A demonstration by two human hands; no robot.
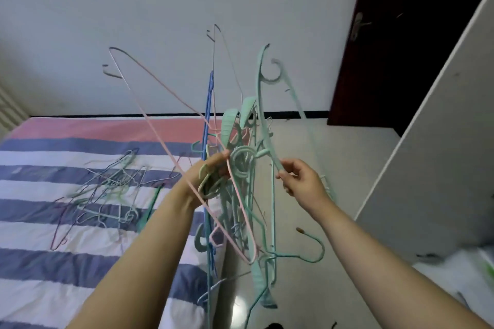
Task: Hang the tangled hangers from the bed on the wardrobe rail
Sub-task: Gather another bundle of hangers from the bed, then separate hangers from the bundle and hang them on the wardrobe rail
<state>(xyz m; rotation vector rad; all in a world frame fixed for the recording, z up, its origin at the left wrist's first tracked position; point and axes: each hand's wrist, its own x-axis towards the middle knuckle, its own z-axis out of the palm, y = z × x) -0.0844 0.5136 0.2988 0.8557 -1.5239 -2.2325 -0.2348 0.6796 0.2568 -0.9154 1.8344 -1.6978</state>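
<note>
Two bare forearms are extended forward from the lower edge of the view. The left hand (pixel 211 176) is closed around the hooks of a tangled bundle of hangers (pixel 240 195), which is held up in the air between the bed and the floor; its grip is fully clenched on several mint-green hooks. A pink wire hanger (pixel 171 104) and a blue hanger (pixel 208 120) are seen projecting upward out of this bundle, while mint-green plastic hangers dangle below the hand. The right hand (pixel 302 181) is pinched, thumb against fingers, on the arm of one mint-green hanger (pixel 267 125) at the bundle's right side.

Beyond the left forearm, a second heap of tangled hangers (pixel 107 189) is noted lying flat on the striped bed (pixel 40 222), well apart from the held bundle. A pale panel (pixel 441 141) is recorded at the right; whether it belongs to the wardrobe cannot be told. A dark door (pixel 387 48) is observed past it, set in the white wall (pixel 160 8).
</note>
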